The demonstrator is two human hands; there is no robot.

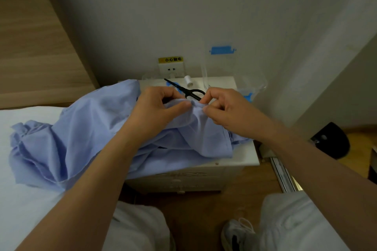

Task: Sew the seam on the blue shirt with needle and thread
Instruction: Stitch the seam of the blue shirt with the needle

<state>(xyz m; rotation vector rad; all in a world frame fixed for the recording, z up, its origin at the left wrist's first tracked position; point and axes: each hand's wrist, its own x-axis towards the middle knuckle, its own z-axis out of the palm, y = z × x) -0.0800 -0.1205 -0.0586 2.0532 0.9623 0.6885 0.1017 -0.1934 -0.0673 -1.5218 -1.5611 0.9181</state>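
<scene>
Both our hands are at work on one raised fold of the blue shirt [81, 132]. Our left hand [157, 106] pinches the cloth between thumb and curled fingers, and our right hand [222, 108] pinches the same ridge just beside it, thumb tip against the fabric. The shirt lies bunched across the bed [24, 199] and over the white nightstand [242, 155], with the held fold lifted above the nightstand's top.

We see no needle and no thread at the fold; either would be too fine to make out here, so we cannot tell whether a stitch is under way. No finished line of stitches shows on the cloth either. We judge the sewing to be at an early or middle point, with the fold being lined up or worked and the knotting and cutting not yet done. The black scissors [184, 89] lie untouched behind our hands, and the spool [188, 81] of white thread stands just beyond them.

One clear plastic box [255, 81] with blue clips stands at the back right of the nightstand. Through its walls we make out nothing inside, though its lower part is hidden by our right hand.
</scene>
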